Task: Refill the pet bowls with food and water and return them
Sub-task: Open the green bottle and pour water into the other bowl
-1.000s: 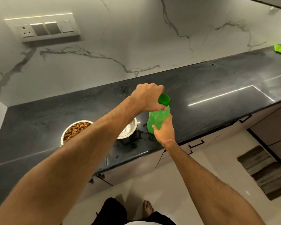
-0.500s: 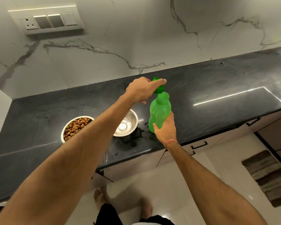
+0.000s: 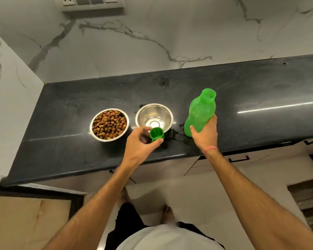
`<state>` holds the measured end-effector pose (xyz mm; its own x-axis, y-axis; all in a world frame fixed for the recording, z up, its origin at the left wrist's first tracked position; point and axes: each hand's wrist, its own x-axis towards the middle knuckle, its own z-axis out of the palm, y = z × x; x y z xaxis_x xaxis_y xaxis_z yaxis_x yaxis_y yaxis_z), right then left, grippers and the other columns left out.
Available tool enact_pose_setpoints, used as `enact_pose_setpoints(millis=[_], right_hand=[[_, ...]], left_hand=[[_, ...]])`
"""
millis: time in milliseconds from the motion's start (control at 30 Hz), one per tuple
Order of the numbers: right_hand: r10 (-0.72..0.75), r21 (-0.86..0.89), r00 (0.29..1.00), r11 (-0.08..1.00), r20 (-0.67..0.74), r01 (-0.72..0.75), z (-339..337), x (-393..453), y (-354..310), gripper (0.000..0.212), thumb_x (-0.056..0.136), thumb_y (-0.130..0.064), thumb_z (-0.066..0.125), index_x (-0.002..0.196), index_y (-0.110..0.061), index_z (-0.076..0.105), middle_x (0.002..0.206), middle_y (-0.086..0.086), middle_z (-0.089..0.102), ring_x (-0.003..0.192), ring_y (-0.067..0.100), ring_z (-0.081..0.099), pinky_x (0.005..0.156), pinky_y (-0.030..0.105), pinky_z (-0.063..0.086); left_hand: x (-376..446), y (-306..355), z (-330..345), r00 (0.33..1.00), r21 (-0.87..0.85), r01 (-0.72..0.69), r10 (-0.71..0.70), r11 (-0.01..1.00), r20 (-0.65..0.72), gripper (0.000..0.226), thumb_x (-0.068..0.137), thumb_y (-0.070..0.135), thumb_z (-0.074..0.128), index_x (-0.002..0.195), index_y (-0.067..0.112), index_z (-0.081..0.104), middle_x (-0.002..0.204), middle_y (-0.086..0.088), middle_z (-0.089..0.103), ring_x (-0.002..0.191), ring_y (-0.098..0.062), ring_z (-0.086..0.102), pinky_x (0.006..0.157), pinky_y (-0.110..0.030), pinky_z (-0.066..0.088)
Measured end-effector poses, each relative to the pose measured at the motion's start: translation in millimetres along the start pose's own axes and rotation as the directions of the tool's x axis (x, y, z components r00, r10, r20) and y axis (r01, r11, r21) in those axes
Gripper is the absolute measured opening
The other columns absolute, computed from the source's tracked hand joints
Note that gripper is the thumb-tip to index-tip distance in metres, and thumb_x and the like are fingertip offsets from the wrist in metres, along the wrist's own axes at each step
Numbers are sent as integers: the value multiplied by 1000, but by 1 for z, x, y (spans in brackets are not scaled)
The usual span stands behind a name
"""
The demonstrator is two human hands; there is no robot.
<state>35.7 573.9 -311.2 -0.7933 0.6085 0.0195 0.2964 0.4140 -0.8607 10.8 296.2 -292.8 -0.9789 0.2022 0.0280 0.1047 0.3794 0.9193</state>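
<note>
Two steel pet bowls stand side by side on the black counter [image 3: 61, 150]. The left bowl [image 3: 109, 124] is full of brown kibble. The right bowl [image 3: 154, 116] shows only its shiny bottom. My right hand [image 3: 204, 134] grips the lower part of a green plastic bottle [image 3: 201, 112], which is uncapped and leans to the right, just right of the empty-looking bowl. My left hand [image 3: 140, 147] holds the green cap [image 3: 156, 133] upside down, just in front of that bowl.
Water drops lie on the counter around the right bowl and bottle base [image 3: 175, 136]. A marble wall [image 3: 152, 42] backs the counter, with a switch plate [image 3: 92, 4] at the top. Cabinet drawers with black handles [image 3: 239, 158] sit below; a striped mat [image 3: 309, 201] is on the floor at right.
My left hand twisted the cap off the bottle and carried it down and left, in front of the right bowl. The bottle now stands open in my right hand.
</note>
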Motion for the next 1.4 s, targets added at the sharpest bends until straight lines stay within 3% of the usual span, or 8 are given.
enact_pose_setpoints(millis=[267, 533, 700, 833, 967, 1033, 1167, 1400], right_hand=[[-8, 47, 1000, 999, 10, 7, 0, 3, 3, 95, 81, -16, 91, 158, -18, 36, 150, 2, 54, 133, 18, 57, 115, 34, 45], [-75, 130, 996, 989, 50, 68, -4, 9, 3, 99, 76, -25, 99, 150, -19, 33, 143, 1, 55, 129, 19, 60, 117, 45, 52], [-193, 183, 980, 963, -46, 198, -8, 17, -16, 108, 73, -37, 101, 154, -34, 29, 148, -5, 56, 130, 10, 62, 111, 26, 52], [-257, 166, 966, 952, -33, 259, -6, 26, -17, 106, 78, -29, 97, 159, -28, 29, 156, -3, 49, 138, 16, 58, 118, 46, 50], [-315, 69, 946, 948, 73, 310, -11, 32, -23, 121, 78, -39, 95, 170, -42, 17, 167, -22, 35, 149, 14, 48, 121, 49, 47], [-330, 9, 935, 943, 130, 332, -15, 32, -27, 124, 78, -49, 93, 170, -53, 10, 153, -32, 39, 141, 13, 51, 112, 45, 49], [-396, -167, 870, 875, 294, 455, -20, 32, -33, 116, 87, -55, 85, 168, -61, 2, 136, 2, 52, 119, 24, 60, 100, 44, 52], [-388, -316, 796, 767, 465, 558, -23, 25, -39, 107, 93, -53, 78, 166, -65, 0, 132, 9, 49, 115, 31, 60, 99, 53, 58]], left_hand=[[-44, -64, -4, 943, 285, 324, -284, 902, -175, 49, 72, 62, 86, 112, 42, 66, 105, 19, 63, 92, 1, 64, 74, -26, 53], [-29, -56, 6, 921, 298, 376, -317, 877, -228, 69, 72, 64, 91, 128, 33, 65, 118, 14, 63, 108, -8, 64, 81, -28, 49], [-29, -45, 15, 875, 229, 426, -334, 875, -351, 62, 78, 68, 81, 122, 30, 59, 118, 12, 58, 112, -10, 52, 96, -40, 52], [-9, -24, 19, 827, -25, 428, -403, 904, -392, 34, 91, 40, 80, 116, 29, 61, 113, 11, 64, 109, -12, 62, 97, -42, 57], [21, -7, 20, 752, -452, 497, -628, 740, -201, 42, 96, 18, 82, 130, 21, 58, 127, -4, 66, 97, -21, 79, 81, -40, 69], [33, -5, 22, 732, -481, 532, -664, 697, -153, 52, 98, 13, 79, 144, 18, 54, 136, -7, 63, 100, -23, 79, 82, -44, 70], [50, -5, 29, 700, -489, 563, -699, 667, -147, 73, 101, 9, 75, 165, 17, 40, 153, -13, 59, 122, -32, 72, 89, -48, 68], [61, -9, 33, 642, -636, 545, -760, 547, -103, 59, 99, -5, 72, 153, 13, 56, 143, -19, 67, 120, -35, 74, 89, -51, 68]])
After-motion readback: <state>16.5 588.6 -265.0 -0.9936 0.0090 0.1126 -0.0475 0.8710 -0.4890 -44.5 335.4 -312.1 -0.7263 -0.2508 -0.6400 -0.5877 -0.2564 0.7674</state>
